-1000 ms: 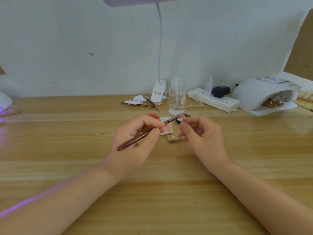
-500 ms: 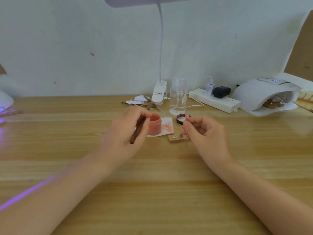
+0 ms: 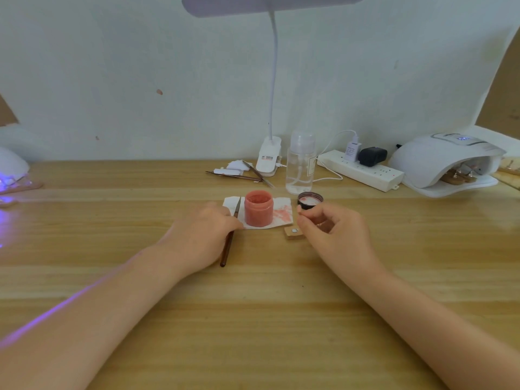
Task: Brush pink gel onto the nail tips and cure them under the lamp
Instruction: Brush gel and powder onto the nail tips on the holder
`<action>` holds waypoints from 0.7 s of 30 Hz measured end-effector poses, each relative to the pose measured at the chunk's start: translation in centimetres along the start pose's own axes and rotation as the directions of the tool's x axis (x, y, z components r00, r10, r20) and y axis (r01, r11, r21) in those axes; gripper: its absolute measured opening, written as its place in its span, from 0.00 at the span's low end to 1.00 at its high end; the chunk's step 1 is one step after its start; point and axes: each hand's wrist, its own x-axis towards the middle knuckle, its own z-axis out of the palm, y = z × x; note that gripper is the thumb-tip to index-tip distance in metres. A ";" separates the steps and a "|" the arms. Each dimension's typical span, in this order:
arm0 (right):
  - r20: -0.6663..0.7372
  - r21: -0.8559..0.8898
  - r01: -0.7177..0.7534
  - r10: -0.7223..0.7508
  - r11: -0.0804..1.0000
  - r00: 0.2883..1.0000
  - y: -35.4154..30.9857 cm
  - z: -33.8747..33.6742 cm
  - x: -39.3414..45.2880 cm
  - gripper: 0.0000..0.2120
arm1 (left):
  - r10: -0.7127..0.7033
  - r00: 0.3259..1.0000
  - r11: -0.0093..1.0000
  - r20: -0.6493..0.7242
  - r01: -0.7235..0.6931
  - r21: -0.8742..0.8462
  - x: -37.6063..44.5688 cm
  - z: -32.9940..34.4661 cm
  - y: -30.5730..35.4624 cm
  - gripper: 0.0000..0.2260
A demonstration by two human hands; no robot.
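Note:
An open jar of pink gel [image 3: 259, 210] stands on a stained white tissue [image 3: 282, 216], with its black lid [image 3: 310, 199] lying to the right. The brown-handled brush [image 3: 228, 243] lies flat, its tip on the tissue left of the jar. My left hand [image 3: 201, 235] lies over the brush's middle, fingertips still pinching it. My right hand [image 3: 334, 232] has curled fingers that pinch something small, likely a nail tip, mostly hidden. Just left of that hand sits a small wooden block [image 3: 293, 234] with a metal stud. The white curing lamp [image 3: 439, 161] sits at the far right.
Wooden holders [image 3: 458, 175] sit inside the curing lamp. A clear pump bottle [image 3: 300, 164], a power strip [image 3: 361, 171], a clip-on desk lamp [image 3: 268, 160] and loose tools [image 3: 239, 175] line the back. A second lamp [image 3: 11, 167] glows purple at the far left.
My left hand swung the brush away from the right hand, past the jar, and lowered it flat onto the table and tissue. The right hand stayed beside the wooden block.

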 end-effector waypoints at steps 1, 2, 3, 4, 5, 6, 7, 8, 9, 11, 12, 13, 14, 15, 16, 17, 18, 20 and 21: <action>0.006 -0.042 0.009 -0.009 0.999 1.000 0.0 0.0 0.0 0.07 | 0.016 1.000 1.000 0.015 -0.016 0.002 0.1 0.1 0.0 0.21; 0.011 -0.080 0.014 -0.013 0.997 1.000 0.1 0.0 0.1 0.07 | 0.025 0.999 1.000 0.025 -0.025 0.002 0.2 0.1 0.1 0.21; 0.016 -0.111 0.011 -0.010 0.994 1.000 0.1 -0.1 0.1 0.08 | 0.028 0.999 1.000 0.033 -0.028 0.000 0.2 0.1 0.1 0.21; 0.023 -0.134 0.002 0.001 0.991 1.000 0.0 0.0 0.1 0.09 | 0.026 0.999 1.000 0.043 -0.026 0.000 0.2 0.1 0.2 0.21; 0.031 -0.156 -0.009 0.014 0.988 0.999 0.0 0.0 0.1 0.09 | 0.027 0.999 1.000 0.041 -0.027 -0.004 0.2 0.0 0.1 0.22; 0.036 -0.185 -0.019 0.026 0.983 0.999 -0.1 0.1 0.1 0.09 | 0.034 0.999 0.999 0.039 -0.034 0.004 0.2 0.0 0.1 0.22; 0.039 -0.222 -0.023 0.032 0.975 0.999 -0.1 0.2 0.1 0.09 | 0.046 0.998 0.998 0.031 -0.047 0.029 0.2 -0.1 0.1 0.22; 0.040 -0.264 -0.019 0.031 0.964 0.999 -0.1 0.2 0.1 0.08 | 0.059 0.998 0.996 0.021 -0.061 0.068 0.1 -0.2 0.1 0.22; 0.042 -0.305 -0.010 0.024 0.952 0.999 -0.1 0.3 0.1 0.07 | 0.063 0.998 0.994 0.000 -0.063 0.089 0.1 -0.2 0.2 0.21; 0.058 -0.379 0.009 0.015 0.925 0.998 -0.1 0.3 0.1 0.06 | 0.035 0.998 0.998 -0.054 -0.032 0.059 -0.1 -0.5 0.6 0.16; 0.072 -0.412 0.017 0.014 0.911 0.997 0.0 0.3 0.2 0.06 | 0.015 0.994 1.000 -0.105 -0.013 0.018 -0.2 -0.9 0.7 0.12; 0.088 -0.445 0.028 0.013 0.895 0.996 0.0 0.4 0.3 0.07 | -0.001 0.986 0.999 -0.165 -0.004 -0.034 -0.3 -1.0 0.9 0.11; 0.100 -0.472 0.040 0.008 0.881 0.995 0.1 0.4 0.3 0.08 | -0.012 0.977 0.997 -0.213 -0.005 -0.080 -0.4 -1.3 1.0 0.13; 0.109 -0.491 0.050 0.004 0.870 0.994 0.2 0.5 0.4 0.08 | -0.008 0.966 0.994 -0.258 -0.021 -0.107 -0.5 -1.5 1.2 0.13; 0.114 -0.505 0.055 0.004 0.861 0.994 0.3 0.5 0.5 0.08 | 0.007 0.959 0.992 -0.282 -0.041 -0.115 -0.5 -1.8 1.4 0.12; 0.117 -0.517 0.054 0.008 0.854 0.993 0.3 0.5 0.6 0.09 | 0.025 0.954 0.992 -0.297 -0.060 -0.110 -0.6 -1.9 1.5 0.10; 0.123 -0.530 0.054 0.014 0.846 0.992 0.4 0.5 0.6 0.09 | 0.038 0.952 0.991 -0.303 -0.074 -0.109 -0.6 -2.0 1.6 0.10; 0.141 -0.566 0.066 0.018 0.822 0.990 0.4 0.5 0.6 0.10 | 0.049 0.950 0.990 -0.309 -0.087 -0.111 -0.7 -2.1 1.9 0.11; 0.152 -0.591 0.078 0.016 0.803 0.988 0.4 0.5 0.6 0.11 | 0.060 0.947 0.990 -0.315 -0.097 -0.105 -0.7 -2.3 2.1 0.11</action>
